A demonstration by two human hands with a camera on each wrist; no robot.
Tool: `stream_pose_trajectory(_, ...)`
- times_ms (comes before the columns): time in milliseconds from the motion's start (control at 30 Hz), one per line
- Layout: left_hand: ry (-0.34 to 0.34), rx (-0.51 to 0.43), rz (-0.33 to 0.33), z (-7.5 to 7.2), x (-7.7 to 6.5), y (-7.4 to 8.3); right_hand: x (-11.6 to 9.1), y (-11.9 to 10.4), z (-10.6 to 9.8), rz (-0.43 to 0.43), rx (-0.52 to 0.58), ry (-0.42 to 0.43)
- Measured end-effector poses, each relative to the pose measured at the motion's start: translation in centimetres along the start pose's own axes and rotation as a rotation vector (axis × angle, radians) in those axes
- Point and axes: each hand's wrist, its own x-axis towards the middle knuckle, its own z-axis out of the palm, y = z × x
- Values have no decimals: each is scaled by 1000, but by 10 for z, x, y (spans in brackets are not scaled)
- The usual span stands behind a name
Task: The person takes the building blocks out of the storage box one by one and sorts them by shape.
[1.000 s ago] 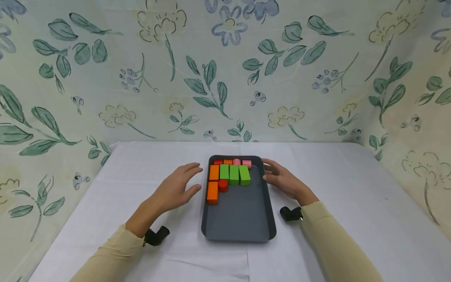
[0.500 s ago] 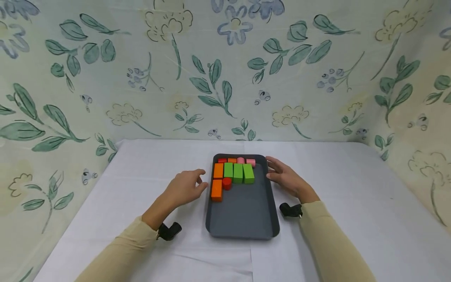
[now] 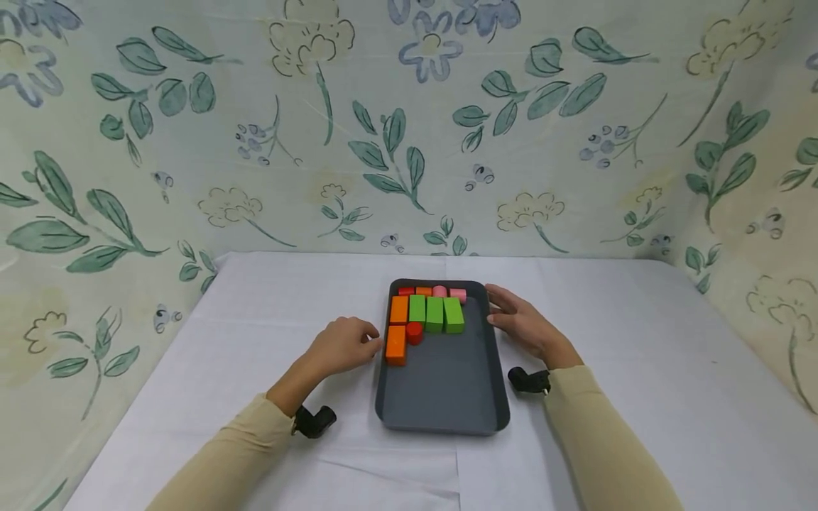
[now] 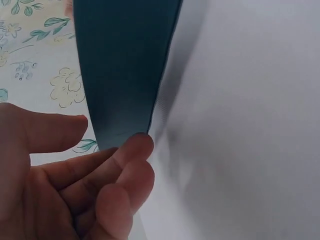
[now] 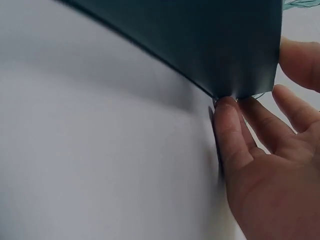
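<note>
A dark grey tray point(image 3: 444, 397) holds orange, green, red and pink blocks toward its far left part. My left hand point(image 3: 345, 345) is at the tray's left side, beside an orange block point(image 3: 396, 345). Its fingers point(image 4: 137, 175) are loosely bent at the outer wall, and the thumb stands apart from them; whether they touch is hard to tell. On the other side, my right hand point(image 3: 524, 323) rests against the tray's far right side. Its thumb point(image 5: 300, 62) lies by the rim and its fingers are at the wall's end. No block is in either hand.
Three green blocks point(image 3: 434, 314) stand side by side in the tray, with a red cylinder point(image 3: 415, 333) in front of them. A white cloth point(image 3: 287, 291) covers the table. Flower-patterned fabric point(image 3: 396, 128) hangs behind it.
My left hand has moved right and nearer to me, up to the tray's side, and its fingers have bent more. My right hand stays by the tray. The head view has shifted slightly.
</note>
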Motion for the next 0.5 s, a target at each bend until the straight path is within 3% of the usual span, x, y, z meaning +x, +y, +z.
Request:
stream_pose_trajectory(133,0,-16,9,2,1,1,1,2,-1,-8,32,7)
stream_pose_trajectory(233,60,4,27,3,0,3,1,1,-1,-13,53,8)
stream_pose_trajectory(367,136,53,147,4,-1,7,2,1,0,-6,81,13)
stream_pose_trajectory(500,85,129,280,5,1,13,3,1,2,7,97,35)
